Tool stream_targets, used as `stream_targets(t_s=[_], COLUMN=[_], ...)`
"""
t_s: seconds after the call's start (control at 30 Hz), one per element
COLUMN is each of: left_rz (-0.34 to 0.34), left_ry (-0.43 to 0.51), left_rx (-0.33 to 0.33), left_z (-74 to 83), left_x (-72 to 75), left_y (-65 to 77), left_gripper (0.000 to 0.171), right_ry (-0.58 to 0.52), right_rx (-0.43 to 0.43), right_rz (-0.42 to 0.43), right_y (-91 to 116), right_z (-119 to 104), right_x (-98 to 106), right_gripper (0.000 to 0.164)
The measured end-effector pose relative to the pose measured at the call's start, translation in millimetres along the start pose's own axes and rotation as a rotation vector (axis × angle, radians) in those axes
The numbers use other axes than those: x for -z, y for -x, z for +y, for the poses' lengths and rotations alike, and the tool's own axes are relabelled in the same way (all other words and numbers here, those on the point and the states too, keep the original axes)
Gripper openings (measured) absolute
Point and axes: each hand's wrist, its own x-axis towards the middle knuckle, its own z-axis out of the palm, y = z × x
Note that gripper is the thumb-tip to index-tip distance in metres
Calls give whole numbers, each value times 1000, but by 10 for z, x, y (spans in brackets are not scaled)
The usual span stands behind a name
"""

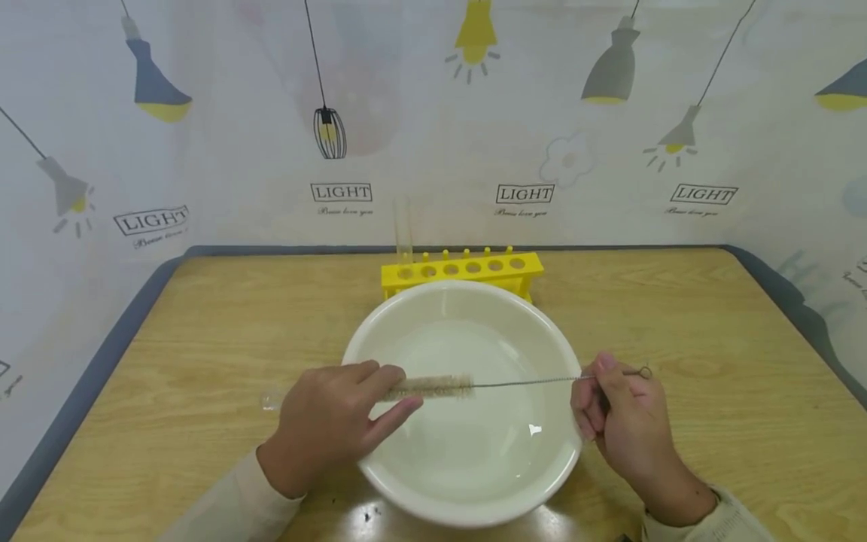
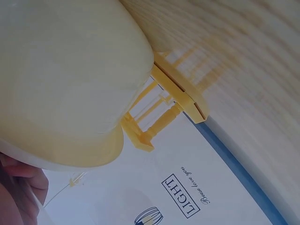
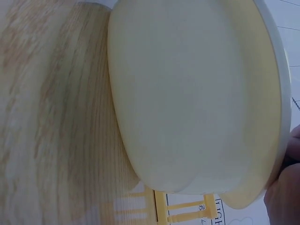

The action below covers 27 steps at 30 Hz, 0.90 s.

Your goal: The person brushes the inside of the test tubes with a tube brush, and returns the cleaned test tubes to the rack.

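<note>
My left hand [image 1: 335, 410] grips a clear glass test tube [image 1: 271, 400], which lies level over the white basin [image 1: 467, 452]. The tube's rounded end shows left of the hand, and its mouth points right. Inside the tube, near the mouth, sit the pale bristles of a test tube brush [image 1: 436, 387]. The brush's twisted wire runs right to my right hand [image 1: 626, 410], where thumb and fingers pinch it close to the looped end. In the wrist views the basin's outer wall [image 2: 70, 75] hides most of both hands.
Behind the basin stands a yellow test tube rack [image 1: 460, 268], partly hidden by the rim. Another clear test tube [image 1: 403, 229] is upright in its leftmost hole. The wooden table [image 1: 677, 324] meets a patterned wall sheet [image 1: 440, 135] at the back and sides.
</note>
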Motion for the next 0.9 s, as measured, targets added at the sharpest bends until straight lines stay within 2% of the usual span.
stream_targets(t_s=[0.1, 0.33, 0.9], left_rz=[5, 29, 26], left_ry=[-2, 4, -3], left_rx=[-3, -19, -23], left_z=[2, 5, -5], left_x=[5, 4, 1], left_y=[0, -17, -5], left_gripper=[47, 45, 46], right_ry=[-26, -167, -155], right_rx=[10, 73, 98], right_rz=[-11, -68, -37], right_y=[3, 8, 23], right_z=[17, 90, 113], right_x=[12, 79, 56], right_gripper=[52, 50, 49])
